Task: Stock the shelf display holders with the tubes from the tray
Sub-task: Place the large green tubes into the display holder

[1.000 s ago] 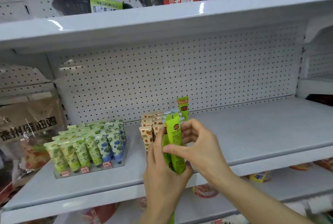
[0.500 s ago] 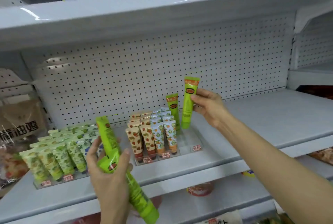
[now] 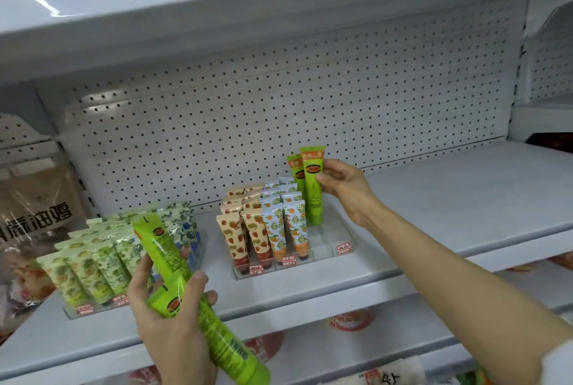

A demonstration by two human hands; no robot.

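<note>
My right hand pinches a bright green tube standing upright in the right column of a clear display holder, just in front of another green tube. The holder's other columns hold several strawberry-print tubes and orange-print tubes. My left hand grips a bunch of green tubes low in front of the shelf edge. The tray is not in view.
A second clear holder full of green and blue floral tubes stands at the left of the white shelf. A pegboard back wall rises behind. An upper shelf overhangs; packaged goods lie at far left and on the shelf below.
My right hand has lowered its green tube into the holder's right column, next to the one standing there. My left hand still holds its bunch of tubes, slightly shifted.
</note>
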